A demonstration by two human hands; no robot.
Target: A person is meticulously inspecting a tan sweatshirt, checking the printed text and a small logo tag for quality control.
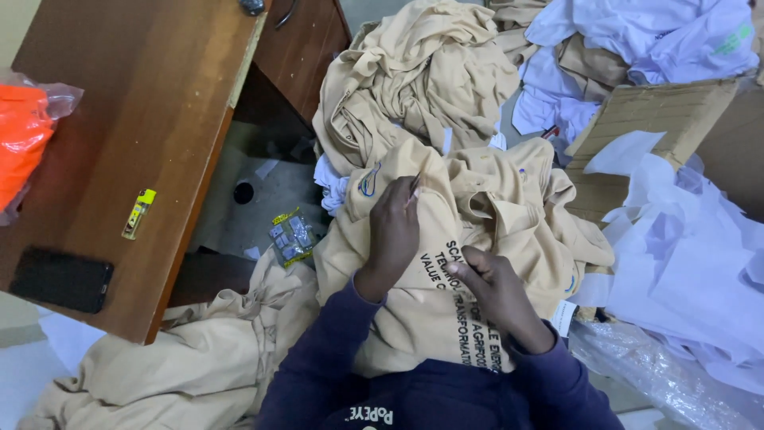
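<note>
Head view. Nearest us, dark blue sleeves rise from the bottom edge at 6 o'clock, and we see both hands resting on a tan shirt spread over the lap at centre. Our left hand is closed around a slim tool, pinched at the fingertips and aimed toward 1 o'clock; what kind of tool it is we cannot make out. Our right hand presses the cloth with fingers curled narrow, gripping a fold. Black lettering on the shirt runs along its long axis, roughly from 12 to 6 o'clock, with the collar end toward 12. More tan garments are heaped at 12 o'clock and at 7 o'clock. A wooden desk fills 9 to 11 o'clock, its edge close beside our left arm; on it lie a black phone and a small yellow object. An orange bag is cut off at the left edge. White cloth and a cardboard box crowd 2 to 4 o'clock, leaving little open room.
</note>
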